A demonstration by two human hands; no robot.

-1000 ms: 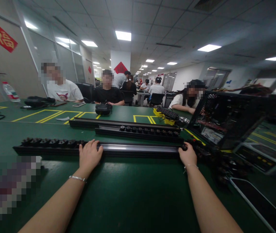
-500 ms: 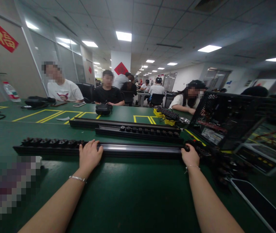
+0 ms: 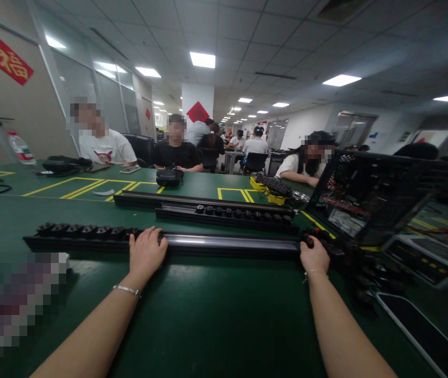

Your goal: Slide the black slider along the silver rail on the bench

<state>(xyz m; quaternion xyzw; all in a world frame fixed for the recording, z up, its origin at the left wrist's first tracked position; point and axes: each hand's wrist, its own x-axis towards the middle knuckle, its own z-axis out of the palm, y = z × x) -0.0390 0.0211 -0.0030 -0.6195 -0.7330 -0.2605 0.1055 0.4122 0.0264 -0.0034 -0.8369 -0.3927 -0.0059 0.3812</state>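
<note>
I have the left hand (image 3: 148,252) across a long black rail (image 3: 232,245) and the right hand (image 3: 316,257) pinching a small black piece (image 3: 306,240) near its right end. Toward the desk's (image 3: 224,325) far edge lie two more rails (image 3: 227,220), with an open computer case (image 3: 369,191) to their right.

Long black rail (image 3: 232,244), flat, crosswise on table (image 3: 224,315) — dark modules (image 3: 88,231) lining left stretch, glossy strip (image 3: 224,240) rightward.

The front rail (image 3: 232,253) is black with a silvery strip (image 3: 232,241), the table (image 3: 224,315) green with yellow lines (image 3: 232,189).
</note>
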